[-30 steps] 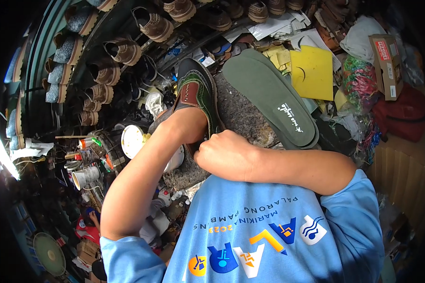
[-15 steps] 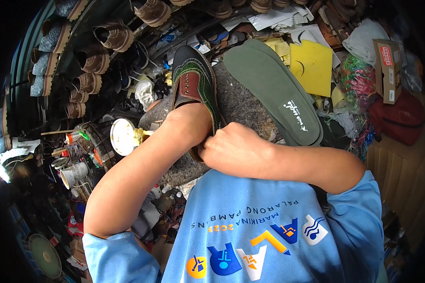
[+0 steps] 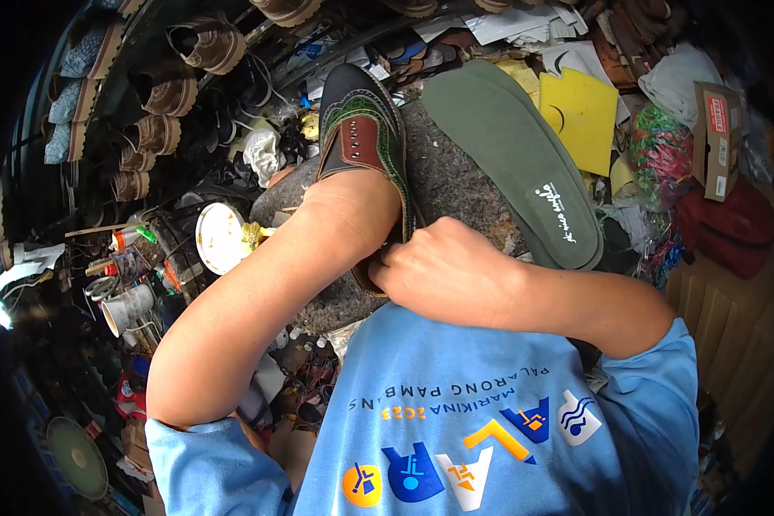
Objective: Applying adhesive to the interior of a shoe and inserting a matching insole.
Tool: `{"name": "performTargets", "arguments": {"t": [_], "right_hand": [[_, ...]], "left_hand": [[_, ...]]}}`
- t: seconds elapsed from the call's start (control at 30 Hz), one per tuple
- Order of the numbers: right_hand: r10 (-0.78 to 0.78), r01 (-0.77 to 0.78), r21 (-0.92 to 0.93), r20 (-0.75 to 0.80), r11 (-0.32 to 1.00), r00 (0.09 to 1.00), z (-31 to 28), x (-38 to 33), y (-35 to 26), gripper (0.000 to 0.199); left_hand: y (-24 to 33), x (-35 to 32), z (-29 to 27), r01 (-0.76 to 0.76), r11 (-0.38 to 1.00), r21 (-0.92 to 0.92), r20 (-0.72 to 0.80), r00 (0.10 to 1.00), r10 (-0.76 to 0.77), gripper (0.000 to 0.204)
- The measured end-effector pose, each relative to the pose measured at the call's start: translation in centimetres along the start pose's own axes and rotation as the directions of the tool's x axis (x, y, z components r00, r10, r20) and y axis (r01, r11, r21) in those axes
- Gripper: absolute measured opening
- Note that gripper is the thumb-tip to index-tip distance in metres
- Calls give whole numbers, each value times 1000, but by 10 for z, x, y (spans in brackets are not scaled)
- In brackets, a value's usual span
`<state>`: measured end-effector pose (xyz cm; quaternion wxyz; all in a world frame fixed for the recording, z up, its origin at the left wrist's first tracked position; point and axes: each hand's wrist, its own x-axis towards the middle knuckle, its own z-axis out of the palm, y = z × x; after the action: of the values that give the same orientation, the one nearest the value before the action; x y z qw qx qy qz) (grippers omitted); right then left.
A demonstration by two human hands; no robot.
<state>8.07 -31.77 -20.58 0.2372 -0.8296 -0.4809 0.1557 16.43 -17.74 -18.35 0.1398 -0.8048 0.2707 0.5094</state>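
Observation:
A lace-up leather shoe with a black toe, green panel and brown eyelet flap lies on a rough grey stone block, toe pointing away from me. My left hand is pushed into the shoe's opening up to the wrist; its fingers are hidden inside. Near the heel, my right hand is closed, its curled fingers gripping the shoe's rear edge. To the right of the shoe rests a pair of green insoles, one partly over the other.
Yellow sheets lie beyond the insoles. A small cardboard box and a dark red bag are at the right. Brown shoes line racks at the upper left. At left are a round white lid and a white cup.
The shoe, stone and insoles appear slightly higher and further right in view. My left hand remains inside the shoe, and my right hand keeps its hold at the heel.

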Motion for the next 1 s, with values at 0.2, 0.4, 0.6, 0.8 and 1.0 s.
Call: {"name": "performTargets", "arguments": {"t": [0.2,0.4,0.6,0.8,1.0], "right_hand": [[21,-21,-9,47,1000,999,-13,1,0,16],[-30,20,-218,-43,976,999,-37,8,28,6],[-49,62,-172,75,983,996,-44,29,42,10],[14,13,-147,177,989,984,-51,33,40,9],[76,-31,-210,213,977,974,-47,33,35,9]], "left_hand": [[3,-38,6,-70,994,80,-243,966,88,15],[-41,-111,35,-422,810,-406,-611,785,103,38],[-18,-93,75,-492,696,-523,-580,804,133,36],[14,-71,99,-425,811,-402,-622,777,99,8],[15,-68,99,-418,823,-384,-645,759,85,7]]}}
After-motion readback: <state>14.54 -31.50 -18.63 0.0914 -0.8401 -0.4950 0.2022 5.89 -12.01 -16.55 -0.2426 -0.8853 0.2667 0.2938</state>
